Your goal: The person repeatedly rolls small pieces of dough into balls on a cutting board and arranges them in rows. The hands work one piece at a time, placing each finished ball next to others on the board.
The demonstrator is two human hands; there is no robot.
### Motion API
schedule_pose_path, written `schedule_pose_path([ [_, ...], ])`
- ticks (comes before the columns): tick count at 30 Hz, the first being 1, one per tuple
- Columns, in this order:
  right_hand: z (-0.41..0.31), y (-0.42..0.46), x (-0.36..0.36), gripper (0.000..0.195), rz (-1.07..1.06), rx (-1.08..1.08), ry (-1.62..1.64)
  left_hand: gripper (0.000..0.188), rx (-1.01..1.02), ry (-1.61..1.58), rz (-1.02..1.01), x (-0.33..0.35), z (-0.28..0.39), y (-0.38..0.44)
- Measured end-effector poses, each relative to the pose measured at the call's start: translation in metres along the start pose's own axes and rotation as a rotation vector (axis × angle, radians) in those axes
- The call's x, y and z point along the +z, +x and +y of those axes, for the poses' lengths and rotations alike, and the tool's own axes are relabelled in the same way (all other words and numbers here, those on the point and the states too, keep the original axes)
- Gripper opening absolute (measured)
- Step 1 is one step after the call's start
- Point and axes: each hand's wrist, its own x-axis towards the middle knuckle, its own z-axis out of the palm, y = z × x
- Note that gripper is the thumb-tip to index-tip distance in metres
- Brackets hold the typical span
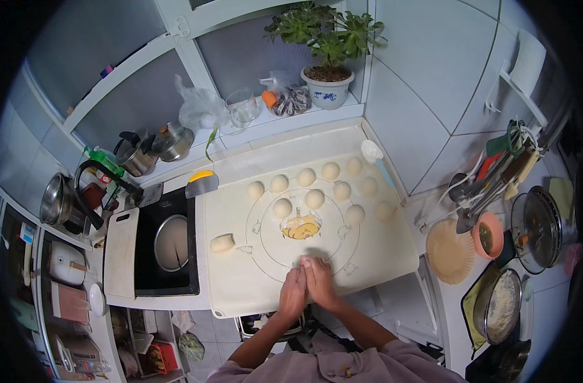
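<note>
My left hand [293, 290] and my right hand [319, 281] are pressed side by side over the front part of a cream kneading mat [382, 261]. Their fingers meet and curve downward. Whatever lies beneath the palms is hidden. Beyond them, several round dough balls [314, 199] sit in loose rows toward the back and right of the mat. One cut, log-shaped dough piece [222, 243] rests alone near the left edge. A printed cartoon figure [301, 226] and circles mark the mat's middle.
A dough scraper [202, 184] with a yellow handle lies by the mat's back left corner. Left is a black sink [145, 268] holding a metal bowl [172, 243] of cloudy liquid. Paper liners [449, 251] and a flour bowl [504, 301] stand right. A potted succulent [328, 88] occupies the sill.
</note>
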Motion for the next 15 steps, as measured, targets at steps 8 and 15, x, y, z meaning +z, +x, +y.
schedule_pose_path([
  [8, 0.006, 0.024, 0.012, 0.027, 0.026, -0.089, -0.306, 0.043, -0.206, -0.055, -0.052, 0.015, -0.01, 0.016],
  [15, -0.004, 0.01, 0.01, 0.026, -0.021, -0.034, 0.054, 0.044, -0.08, -0.042, -0.001, -0.015, 0.001, 0.006],
])
